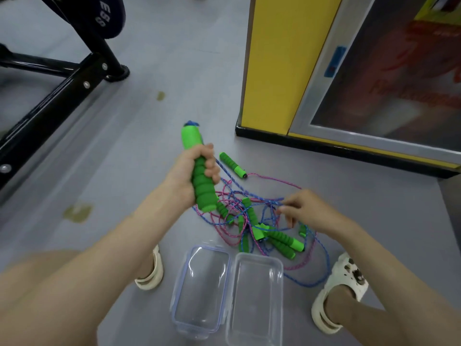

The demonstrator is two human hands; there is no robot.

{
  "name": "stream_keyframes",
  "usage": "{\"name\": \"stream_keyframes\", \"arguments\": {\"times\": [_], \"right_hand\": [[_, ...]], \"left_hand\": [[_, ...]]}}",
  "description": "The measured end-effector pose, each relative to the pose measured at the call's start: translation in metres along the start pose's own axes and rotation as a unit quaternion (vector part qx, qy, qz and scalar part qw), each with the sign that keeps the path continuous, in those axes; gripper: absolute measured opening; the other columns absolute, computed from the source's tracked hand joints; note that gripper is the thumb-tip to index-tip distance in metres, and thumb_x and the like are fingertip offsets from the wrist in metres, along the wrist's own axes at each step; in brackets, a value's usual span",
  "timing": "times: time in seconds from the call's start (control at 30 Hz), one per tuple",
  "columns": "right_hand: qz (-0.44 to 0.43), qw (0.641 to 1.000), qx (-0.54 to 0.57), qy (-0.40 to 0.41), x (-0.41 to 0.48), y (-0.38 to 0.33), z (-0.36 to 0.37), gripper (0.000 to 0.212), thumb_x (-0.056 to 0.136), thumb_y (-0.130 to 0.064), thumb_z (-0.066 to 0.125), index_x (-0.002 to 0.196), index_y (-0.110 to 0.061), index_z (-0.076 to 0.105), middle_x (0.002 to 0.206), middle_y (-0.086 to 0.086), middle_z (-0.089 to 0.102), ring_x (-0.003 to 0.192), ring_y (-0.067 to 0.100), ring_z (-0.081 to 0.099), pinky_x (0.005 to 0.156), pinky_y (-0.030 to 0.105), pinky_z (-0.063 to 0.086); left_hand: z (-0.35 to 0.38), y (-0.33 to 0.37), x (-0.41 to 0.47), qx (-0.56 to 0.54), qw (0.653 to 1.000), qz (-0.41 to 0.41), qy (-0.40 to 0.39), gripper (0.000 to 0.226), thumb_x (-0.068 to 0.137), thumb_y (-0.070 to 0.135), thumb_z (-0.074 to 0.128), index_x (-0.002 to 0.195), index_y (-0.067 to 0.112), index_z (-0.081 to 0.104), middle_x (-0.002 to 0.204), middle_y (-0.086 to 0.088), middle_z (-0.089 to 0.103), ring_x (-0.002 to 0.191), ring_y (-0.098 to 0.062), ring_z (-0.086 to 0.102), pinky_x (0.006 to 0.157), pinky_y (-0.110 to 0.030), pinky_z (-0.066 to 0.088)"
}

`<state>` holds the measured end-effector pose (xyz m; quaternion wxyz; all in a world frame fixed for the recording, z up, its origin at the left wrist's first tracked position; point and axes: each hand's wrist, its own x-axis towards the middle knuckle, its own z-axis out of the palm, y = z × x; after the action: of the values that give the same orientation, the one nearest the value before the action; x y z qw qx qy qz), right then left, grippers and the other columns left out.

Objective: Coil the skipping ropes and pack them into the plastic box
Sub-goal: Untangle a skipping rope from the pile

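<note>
1. Left hand (193, 174) grips one raised green foam handle (190, 136).
2. Right hand (303, 213) pinches a cord of the tangled ropes (282, 239) on the floor.
3. One clear plastic box (259, 257) and one lid (202, 288) lie just beside the tangle.
4. Black plate (104, 16): lettering ends "ESS".

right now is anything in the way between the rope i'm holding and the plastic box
Nothing covers the plastic box: it lies open, its lid beside it. The snag is the rope itself. The green handle in the left hand trails blue cord into the tangle of ropes, which sits just beyond the box.
</note>
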<state>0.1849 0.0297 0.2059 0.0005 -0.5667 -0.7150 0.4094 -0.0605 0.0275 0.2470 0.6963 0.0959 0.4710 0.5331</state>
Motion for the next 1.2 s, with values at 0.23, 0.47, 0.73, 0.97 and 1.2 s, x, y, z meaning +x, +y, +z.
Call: {"name": "stream_keyframes", "arguments": {"times": [0.23,0.47,0.73,0.97,1.2], "right_hand": [[-0.100,0.886,0.220,0.396,-0.014,-0.031,-0.057,0.025,0.098,-0.013,0.046,0.081,-0.016,0.064,0.049,0.003,0.047,0.037,0.003,0.038,0.041,0.016,0.031],[-0.018,0.997,-0.028,-0.073,-0.005,-0.023,0.008,0.042,0.092,-0.039,0.056,0.062,-0.012,0.060,0.051,0.002,0.050,0.047,0.012,0.041,0.059,0.030,0.038],[-0.069,0.988,0.095,-0.102,-0.012,-0.036,-0.001,0.012,0.088,-0.024,0.066,0.096,-0.020,0.074,0.067,0.003,0.062,0.062,0.011,0.052,0.065,0.032,0.044],[-0.080,0.989,0.116,-0.035,-0.013,-0.034,-0.009,0.009,0.087,-0.016,0.067,0.085,-0.009,0.073,0.069,0.009,0.060,0.062,0.009,0.049,0.059,0.023,0.038],[-0.076,0.989,0.119,0.051,-0.012,-0.026,-0.007,0.010,0.080,-0.019,0.073,0.083,-0.010,0.071,0.080,0.009,0.070,0.073,0.017,0.061,0.073,0.039,0.050]], "left_hand": [[0.005,0.005,0.003,-0.072,0.996,0.027,0.035,0.024,0.089,0.005,0.042,0.067,0.016,0.042,0.044,0.003,0.042,0.033,-0.007,0.034,0.038,-0.014,0.036],[0.005,-0.007,0.007,-0.089,0.994,0.000,0.068,0.012,0.090,0.006,0.047,0.079,0.010,0.043,0.061,-0.006,0.064,0.033,-0.009,0.040,0.040,-0.017,0.043],[0.004,-0.041,0.005,0.250,0.968,0.033,0.009,0.083,0.087,0.002,0.058,0.149,0.015,0.004,0.114,-0.003,0.069,0.093,-0.019,0.071,0.083,-0.040,0.057],[0.010,-0.056,-0.007,0.368,0.922,-0.066,-0.100,0.084,0.082,0.000,0.058,0.146,0.032,0.013,0.085,0.002,0.073,0.069,-0.016,0.068,0.067,-0.032,0.054],[0.014,-0.058,-0.012,0.388,0.892,-0.134,-0.191,0.068,0.077,0.014,0.070,0.133,0.022,0.034,0.075,-0.010,0.067,0.047,-0.018,0.046,0.052,-0.028,0.042]]}}
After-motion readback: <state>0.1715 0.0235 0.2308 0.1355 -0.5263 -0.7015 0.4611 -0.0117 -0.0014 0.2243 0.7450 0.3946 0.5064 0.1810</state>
